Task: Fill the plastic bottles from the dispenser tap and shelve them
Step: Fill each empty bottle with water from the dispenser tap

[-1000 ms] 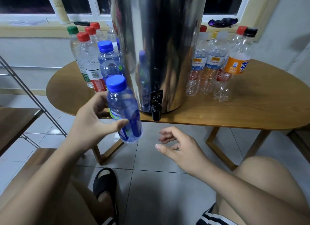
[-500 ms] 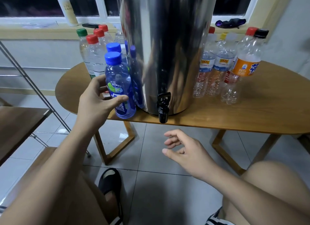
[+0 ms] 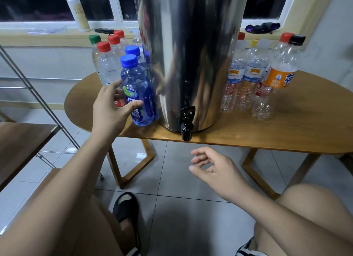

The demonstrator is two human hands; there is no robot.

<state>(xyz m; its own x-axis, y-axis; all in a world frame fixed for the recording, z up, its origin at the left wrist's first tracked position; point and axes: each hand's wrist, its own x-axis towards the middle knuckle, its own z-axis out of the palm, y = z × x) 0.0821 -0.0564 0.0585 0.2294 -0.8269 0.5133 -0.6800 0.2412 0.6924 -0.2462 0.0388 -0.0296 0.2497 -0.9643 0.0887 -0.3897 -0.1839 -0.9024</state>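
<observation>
Seen from the head camera, a seated person's left hand (image 3: 110, 107) holds a blue-tinted plastic bottle with a blue cap (image 3: 136, 82), the grip closed around its lower half with the thumb across the label. The bottle stands upright on the oval wooden counter (image 3: 286, 126), near the front edge, just beside the tall stainless-steel dispenser drum (image 3: 191, 55) and to the left of its black tap (image 3: 186, 122), which juts out over the counter's edge. The right hand (image 3: 215, 170) hangs below the counter over the grey tiled floor (image 3: 181, 189), its grip loose and holding nothing, fingers lightly curled. Behind the held bottle stands a cluster of clear bottles with red, green and blue caps (image 3: 107, 65). On the drum's other side stands a group of clear plastic bottles (image 3: 252, 80), one with an orange label (image 3: 280, 78). A wooden shelf on a metal frame (image 3: 23, 141) sits at far left, and a black sandal (image 3: 126, 210) rests on the floor between the person's knees.
</observation>
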